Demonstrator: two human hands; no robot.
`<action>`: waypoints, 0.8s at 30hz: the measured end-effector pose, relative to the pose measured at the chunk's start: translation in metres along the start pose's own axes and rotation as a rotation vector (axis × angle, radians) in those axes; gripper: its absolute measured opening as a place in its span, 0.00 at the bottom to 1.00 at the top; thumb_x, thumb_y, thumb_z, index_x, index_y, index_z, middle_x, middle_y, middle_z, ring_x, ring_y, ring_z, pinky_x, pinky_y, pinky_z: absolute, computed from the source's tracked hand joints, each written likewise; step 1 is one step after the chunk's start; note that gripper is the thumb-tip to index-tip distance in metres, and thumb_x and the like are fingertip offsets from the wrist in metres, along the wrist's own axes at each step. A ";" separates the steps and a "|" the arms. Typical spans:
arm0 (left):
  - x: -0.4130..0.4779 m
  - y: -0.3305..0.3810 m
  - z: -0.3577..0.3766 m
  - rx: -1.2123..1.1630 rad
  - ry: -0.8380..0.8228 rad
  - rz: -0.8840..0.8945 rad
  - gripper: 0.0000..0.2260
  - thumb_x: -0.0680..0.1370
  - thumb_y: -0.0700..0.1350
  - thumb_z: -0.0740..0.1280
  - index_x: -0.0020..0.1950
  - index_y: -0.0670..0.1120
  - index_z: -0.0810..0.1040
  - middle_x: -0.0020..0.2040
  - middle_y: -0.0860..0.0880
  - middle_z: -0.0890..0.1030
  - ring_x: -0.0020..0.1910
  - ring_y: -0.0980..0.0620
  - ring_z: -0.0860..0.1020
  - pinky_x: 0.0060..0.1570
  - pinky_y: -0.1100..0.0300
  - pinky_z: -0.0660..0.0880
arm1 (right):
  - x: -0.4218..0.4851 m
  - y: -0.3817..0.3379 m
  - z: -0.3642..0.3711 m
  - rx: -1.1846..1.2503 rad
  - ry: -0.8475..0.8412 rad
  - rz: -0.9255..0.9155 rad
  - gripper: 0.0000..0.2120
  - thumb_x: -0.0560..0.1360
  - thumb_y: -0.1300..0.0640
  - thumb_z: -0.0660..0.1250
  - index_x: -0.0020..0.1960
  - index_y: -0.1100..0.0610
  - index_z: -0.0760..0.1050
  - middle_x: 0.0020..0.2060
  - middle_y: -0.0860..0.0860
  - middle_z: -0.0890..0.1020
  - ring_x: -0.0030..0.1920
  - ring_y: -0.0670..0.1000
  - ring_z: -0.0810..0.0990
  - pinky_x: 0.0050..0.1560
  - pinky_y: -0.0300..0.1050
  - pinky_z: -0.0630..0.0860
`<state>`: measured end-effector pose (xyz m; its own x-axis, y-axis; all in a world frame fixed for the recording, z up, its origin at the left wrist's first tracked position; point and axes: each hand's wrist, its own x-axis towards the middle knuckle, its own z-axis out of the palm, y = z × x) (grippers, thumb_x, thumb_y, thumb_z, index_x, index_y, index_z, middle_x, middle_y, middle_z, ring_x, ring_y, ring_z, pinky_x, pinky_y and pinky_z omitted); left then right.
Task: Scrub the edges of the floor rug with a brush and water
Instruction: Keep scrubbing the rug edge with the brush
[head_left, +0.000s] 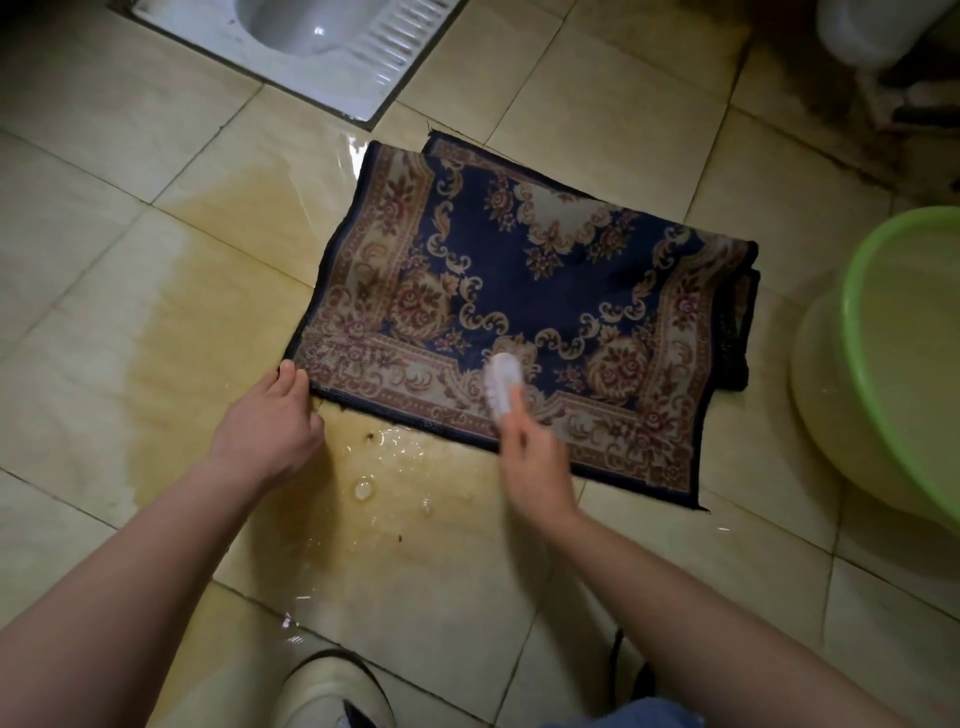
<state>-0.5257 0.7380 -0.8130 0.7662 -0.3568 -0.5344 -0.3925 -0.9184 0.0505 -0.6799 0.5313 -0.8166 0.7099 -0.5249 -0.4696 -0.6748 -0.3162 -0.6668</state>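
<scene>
Rug (519, 291) between the hands — left (270, 415) at its corner, right (535, 457) gripping brush (501, 382).

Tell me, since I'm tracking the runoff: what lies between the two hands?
In the head view, the rug's near border runs between the left hand and the right hand gripping the brush; just below it lies a brownish puddle.

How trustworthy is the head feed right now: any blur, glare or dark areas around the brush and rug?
Head view: the brush and right hand are smeared by motion blur, the left hand at the corner of the rug is sharp; glare glints off the wet floor; the top right corner is dim; the green basin looks stretched at the frame edge.
</scene>
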 end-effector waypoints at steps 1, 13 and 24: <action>0.000 -0.002 -0.001 0.000 0.001 -0.003 0.26 0.82 0.48 0.51 0.78 0.40 0.50 0.78 0.43 0.50 0.77 0.49 0.50 0.74 0.56 0.51 | -0.010 -0.007 0.016 -0.006 -0.166 -0.052 0.20 0.83 0.50 0.52 0.75 0.49 0.62 0.35 0.52 0.78 0.28 0.44 0.72 0.24 0.35 0.69; 0.003 -0.005 -0.003 0.000 -0.015 0.012 0.26 0.82 0.46 0.52 0.78 0.40 0.51 0.78 0.44 0.50 0.77 0.49 0.51 0.74 0.56 0.52 | -0.002 -0.024 0.029 -0.176 -0.370 -0.153 0.21 0.83 0.48 0.51 0.75 0.46 0.60 0.43 0.53 0.81 0.36 0.50 0.78 0.34 0.44 0.75; 0.006 0.004 -0.006 0.034 -0.084 -0.020 0.24 0.82 0.45 0.52 0.76 0.36 0.52 0.77 0.39 0.51 0.76 0.45 0.52 0.74 0.52 0.56 | -0.016 0.043 -0.086 0.225 0.214 0.131 0.19 0.83 0.52 0.55 0.74 0.47 0.64 0.53 0.49 0.77 0.44 0.46 0.77 0.36 0.33 0.73</action>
<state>-0.5200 0.7312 -0.8112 0.7296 -0.3213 -0.6036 -0.3954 -0.9184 0.0109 -0.7378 0.4575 -0.7882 0.5453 -0.7112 -0.4438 -0.6794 -0.0649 -0.7309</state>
